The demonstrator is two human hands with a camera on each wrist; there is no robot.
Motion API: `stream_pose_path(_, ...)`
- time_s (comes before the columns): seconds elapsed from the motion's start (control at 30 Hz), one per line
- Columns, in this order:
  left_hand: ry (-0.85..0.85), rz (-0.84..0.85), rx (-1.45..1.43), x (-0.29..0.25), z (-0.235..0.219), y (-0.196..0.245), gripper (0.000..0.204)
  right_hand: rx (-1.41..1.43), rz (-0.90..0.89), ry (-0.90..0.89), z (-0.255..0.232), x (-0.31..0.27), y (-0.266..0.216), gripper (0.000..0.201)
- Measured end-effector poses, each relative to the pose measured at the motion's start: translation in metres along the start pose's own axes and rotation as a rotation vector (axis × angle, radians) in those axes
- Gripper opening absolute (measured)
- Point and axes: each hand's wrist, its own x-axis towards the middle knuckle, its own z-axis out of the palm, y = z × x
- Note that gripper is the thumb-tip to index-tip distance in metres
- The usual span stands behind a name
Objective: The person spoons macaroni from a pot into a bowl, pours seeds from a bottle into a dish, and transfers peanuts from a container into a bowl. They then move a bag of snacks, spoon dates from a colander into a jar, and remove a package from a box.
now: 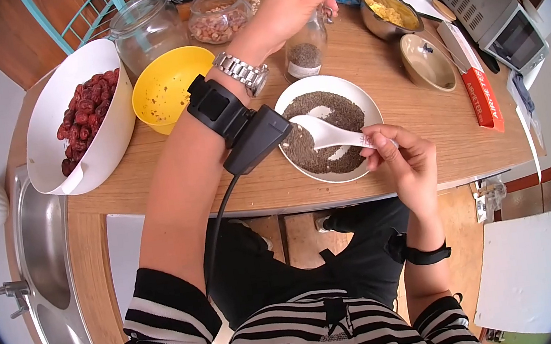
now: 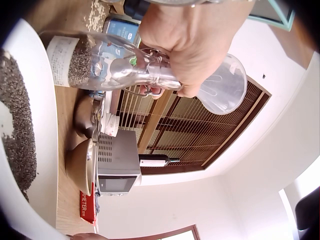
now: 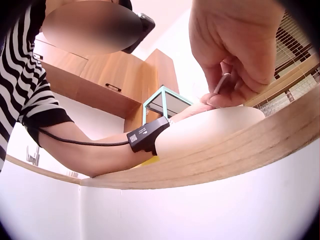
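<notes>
A white plate (image 1: 372, 109) of small dark seeds (image 1: 348, 112) lies at the table's front edge. My right hand (image 1: 404, 155) pinches the handle of a white soup spoon (image 1: 328, 135), whose bowl rests over the seeds. Behind the plate stands a clear swing-top glass bottle (image 1: 306, 53), upright, with a label and seeds in its lower part. At its mouth my left hand (image 1: 285, 10) holds a clear plastic funnel (image 2: 226, 87), thumb and fingers wrapped where funnel meets neck. In the left wrist view the funnel's wide end looks bare of seeds.
Left of the plate are a yellow bowl (image 1: 164, 92), a white tub (image 1: 42, 147) of red dried fruit and glass jars (image 1: 150, 39). To the right stand a metal bowl (image 1: 381, 26) of yellow food, a beige bowl (image 1: 425, 65) and a red box (image 1: 482, 99). A sink (image 1: 46, 251) adjoins.
</notes>
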Motion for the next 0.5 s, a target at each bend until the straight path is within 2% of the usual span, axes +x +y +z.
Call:
stream_pose_path(0.2, 0.001, 0.000, 0.010, 0.001, 0.001, 0.000, 0.024, 0.234, 0.162, 0.064, -0.012, -0.002, -0.002, 0.020)
stream_pose_path(0.37, 0.000, 0.005, 0.003, 0.001, 0.000, -0.003, 0.024, 0.333, 0.134, 0.085, -0.030, 0.001, -0.014, 0.021)
stream_pose_path(0.5, 0.001, 0.074, 0.034, 0.003, -0.001, -0.011, 0.019, 0.277, 0.010, 0.122, -0.048, 0.008, -0.044, 0.020)
